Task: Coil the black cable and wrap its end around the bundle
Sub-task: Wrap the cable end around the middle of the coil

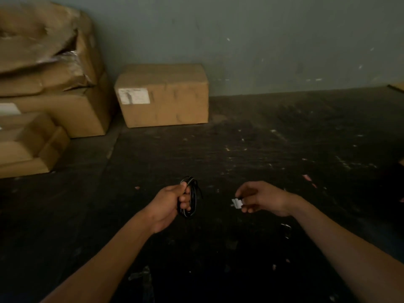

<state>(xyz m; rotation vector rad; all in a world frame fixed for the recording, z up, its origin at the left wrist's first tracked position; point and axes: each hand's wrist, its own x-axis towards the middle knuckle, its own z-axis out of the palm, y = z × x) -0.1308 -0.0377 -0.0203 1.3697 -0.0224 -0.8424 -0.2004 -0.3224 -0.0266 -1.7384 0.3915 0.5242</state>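
My left hand (172, 201) is closed around a small coil of black cable (192, 200), held upright above the dark floor, its loops sticking out past my fingers. To the right, my right hand (258, 199) pinches a small pale metallic piece (237, 203) between thumb and fingers; it looks like the cable's plug end. The stretch of cable between the two hands is too dark to make out.
Cardboard boxes are stacked at the left (50, 84), and one box with a white label (164, 95) stands against the grey-green wall. The dark floor (262, 138) is scuffed and littered with small scraps. A faint metallic object (286, 227) lies under my right forearm.
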